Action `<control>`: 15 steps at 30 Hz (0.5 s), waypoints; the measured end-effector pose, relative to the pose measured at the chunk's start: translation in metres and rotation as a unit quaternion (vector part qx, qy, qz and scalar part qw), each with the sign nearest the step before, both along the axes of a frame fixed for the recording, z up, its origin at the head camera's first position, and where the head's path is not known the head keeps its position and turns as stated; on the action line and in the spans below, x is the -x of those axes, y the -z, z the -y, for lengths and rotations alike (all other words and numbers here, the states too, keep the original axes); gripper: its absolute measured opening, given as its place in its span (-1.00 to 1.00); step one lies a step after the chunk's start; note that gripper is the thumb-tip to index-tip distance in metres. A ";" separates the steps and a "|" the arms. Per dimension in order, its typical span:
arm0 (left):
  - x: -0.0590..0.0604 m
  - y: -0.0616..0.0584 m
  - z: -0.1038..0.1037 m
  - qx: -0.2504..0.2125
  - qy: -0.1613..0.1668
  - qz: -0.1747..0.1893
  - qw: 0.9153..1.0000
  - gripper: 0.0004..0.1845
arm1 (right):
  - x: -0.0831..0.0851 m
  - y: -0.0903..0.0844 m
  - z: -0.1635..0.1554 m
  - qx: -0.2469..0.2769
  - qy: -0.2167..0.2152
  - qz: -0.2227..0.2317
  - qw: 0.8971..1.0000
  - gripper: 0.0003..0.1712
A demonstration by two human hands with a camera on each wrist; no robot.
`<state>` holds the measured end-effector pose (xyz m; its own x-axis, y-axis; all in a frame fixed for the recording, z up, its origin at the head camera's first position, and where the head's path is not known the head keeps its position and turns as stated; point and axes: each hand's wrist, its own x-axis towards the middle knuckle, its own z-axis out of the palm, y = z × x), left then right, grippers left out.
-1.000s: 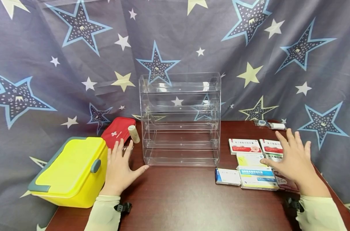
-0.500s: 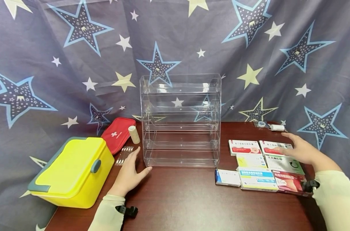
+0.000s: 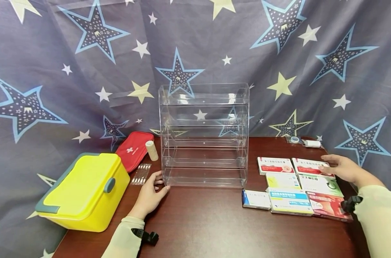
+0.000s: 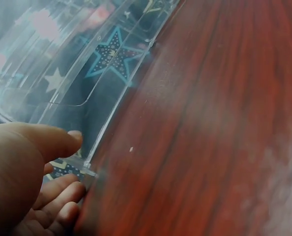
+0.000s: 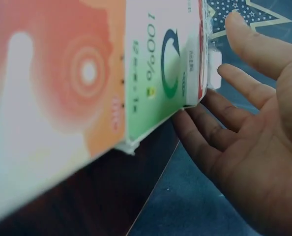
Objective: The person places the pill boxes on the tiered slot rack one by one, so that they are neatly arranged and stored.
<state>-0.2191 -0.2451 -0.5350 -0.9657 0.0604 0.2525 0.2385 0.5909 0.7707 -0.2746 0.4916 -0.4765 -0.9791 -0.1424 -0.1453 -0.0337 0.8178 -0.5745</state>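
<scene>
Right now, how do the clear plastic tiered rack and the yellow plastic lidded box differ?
The clear tiered rack is transparent; the yellow lidded box is opaque.
The rack is taller and has open tiers; the box is shorter, its lid down.
The left hand is at the rack's lower corner; no hand touches the box.
Both rest on the brown table.
</scene>
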 end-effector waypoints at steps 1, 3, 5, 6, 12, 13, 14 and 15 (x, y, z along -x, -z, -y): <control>0.000 0.000 -0.001 -0.004 -0.005 0.002 1.000 -0.31 | 0.001 0.001 -0.001 0.000 0.002 -0.003 1.000 -0.07; 0.001 0.001 -0.001 -0.012 -0.012 0.005 1.000 -0.36 | 0.002 0.003 -0.004 0.000 0.007 -0.006 1.000 -0.08; 0.001 0.001 -0.002 -0.020 -0.017 0.007 1.000 -0.39 | 0.003 0.004 -0.006 -0.002 0.011 -0.004 1.000 -0.09; 0.002 0.001 -0.003 -0.023 -0.018 0.007 1.000 -0.41 | 0.003 0.004 -0.007 -0.002 0.013 -0.001 1.000 -0.09; 0.004 0.003 -0.004 -0.032 -0.020 0.006 0.999 -0.54 | 0.005 0.003 -0.012 0.007 0.025 0.018 0.999 -0.11; 0.003 0.004 -0.005 -0.034 -0.019 0.005 0.999 -0.56 | 0.006 0.003 -0.012 0.008 0.027 0.020 0.999 -0.11; 0.004 0.004 -0.005 -0.035 -0.019 0.004 0.999 -0.57 | 0.006 0.003 -0.013 0.008 0.028 0.020 0.999 -0.12; 0.004 0.004 -0.005 -0.036 -0.021 0.004 0.999 -0.57 | 0.006 0.003 -0.013 0.005 0.029 0.019 0.999 -0.12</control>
